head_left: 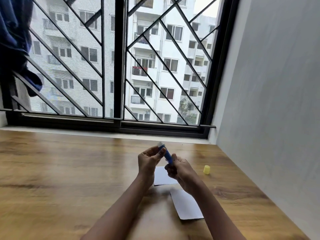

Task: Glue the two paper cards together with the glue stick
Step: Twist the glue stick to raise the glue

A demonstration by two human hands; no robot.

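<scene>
Only one view is given, taken from the person's head through a wide-angle lens. It is aimed forward and slightly down across the wooden bench (pixel 69 170) toward the barred window (pixel 119 66) at the far side. The left hand (pixel 148 161) and right hand (pixel 181 171) are caught close by, below centre; a grey wall (pixel 277 101) is taken in at right.

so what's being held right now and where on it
The glue stick, held by both hands: the left hand pinches its upper part near the tip, and the right hand grips its lower end.
</scene>
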